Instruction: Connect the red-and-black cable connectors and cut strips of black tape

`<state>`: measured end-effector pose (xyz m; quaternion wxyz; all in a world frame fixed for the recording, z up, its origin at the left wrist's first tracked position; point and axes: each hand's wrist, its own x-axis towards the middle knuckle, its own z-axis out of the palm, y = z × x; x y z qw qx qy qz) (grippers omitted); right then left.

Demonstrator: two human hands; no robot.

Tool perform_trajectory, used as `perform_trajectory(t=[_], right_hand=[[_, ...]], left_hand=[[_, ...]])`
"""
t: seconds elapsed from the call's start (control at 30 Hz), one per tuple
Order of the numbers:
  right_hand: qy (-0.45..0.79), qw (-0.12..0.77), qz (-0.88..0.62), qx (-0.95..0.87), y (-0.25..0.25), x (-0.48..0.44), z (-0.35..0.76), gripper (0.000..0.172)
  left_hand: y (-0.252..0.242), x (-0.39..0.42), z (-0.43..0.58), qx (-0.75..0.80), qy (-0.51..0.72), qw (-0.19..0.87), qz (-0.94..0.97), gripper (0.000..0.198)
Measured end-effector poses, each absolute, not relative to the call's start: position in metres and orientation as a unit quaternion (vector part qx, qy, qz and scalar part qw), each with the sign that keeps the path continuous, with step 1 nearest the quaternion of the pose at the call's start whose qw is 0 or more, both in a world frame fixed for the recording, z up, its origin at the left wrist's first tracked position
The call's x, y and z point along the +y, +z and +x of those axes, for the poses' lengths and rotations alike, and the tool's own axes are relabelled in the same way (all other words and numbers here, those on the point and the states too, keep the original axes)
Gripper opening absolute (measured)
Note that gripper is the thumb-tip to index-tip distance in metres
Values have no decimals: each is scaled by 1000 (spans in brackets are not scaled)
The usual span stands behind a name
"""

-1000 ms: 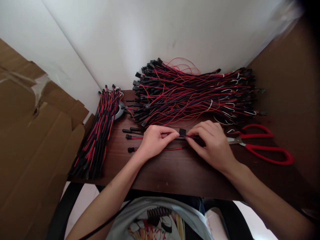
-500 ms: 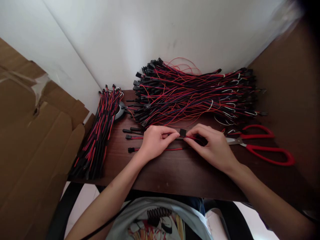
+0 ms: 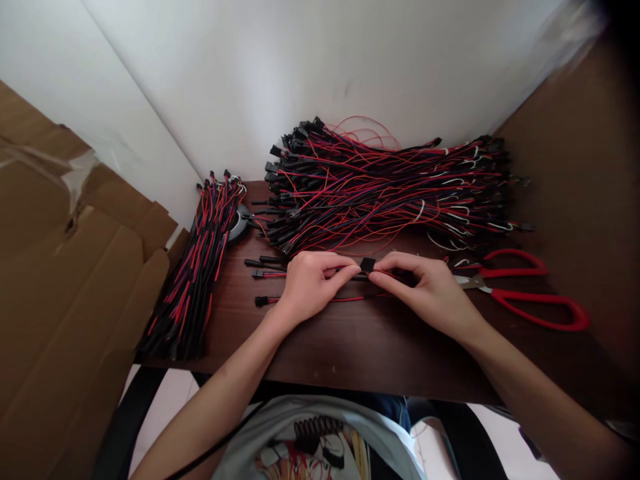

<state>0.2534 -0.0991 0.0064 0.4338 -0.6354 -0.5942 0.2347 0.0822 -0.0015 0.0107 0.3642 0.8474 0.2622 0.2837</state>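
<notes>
And here, above the dark table (image 3: 335,357), a thin cable (image 3: 395,273) is held in two narrow pinches. It is gripped by the left hand (image 3: 320,280) between thumb and forefinger, the other fingers curled in; by the right hand (image 3: 433,287) it seems to be pinched too, thumb and forefinger drawn close. Between the two sets of fingertips a black square piece (image 3: 368,265) is caught — perhaps tape — its right edge met by the right fingertips. Whether it is gripped as well as touched cannot be told.

How far along, then? The square is seen flat, standing out from the cable, so this one can be judged partway: the piece is in place but not folded round. Just nearer the table's front edge, a second cable (image 3: 347,299) with a black connector (image 3: 261,301) is left lying, partly hidden by the right hand.

Beyond, a broad heap of cables (image 3: 390,193) is stacked against the wall; to the left a smaller bundle (image 3: 197,267) is laid beside a grey roll (image 3: 241,227). Which pile is finished and which is waiting cannot be told. Scissors (image 3: 515,292) are left unheld, beside the right hand — red handles turned outward.
</notes>
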Motion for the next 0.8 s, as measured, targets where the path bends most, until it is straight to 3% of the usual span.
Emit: perform_trajectory(t=[0.33, 0.67, 0.8], right_hand=[[215, 424, -636, -607, 4, -100, 252, 23], [197, 467, -630, -588, 0, -102, 253, 15], [187, 489, -616, -589, 1, -101, 255, 10]], left_hand=[[6, 2, 82, 261, 283, 391, 836, 18], [3, 2, 80, 267, 293, 447, 802, 19], [5, 2, 80, 268, 300, 420, 814, 19]])
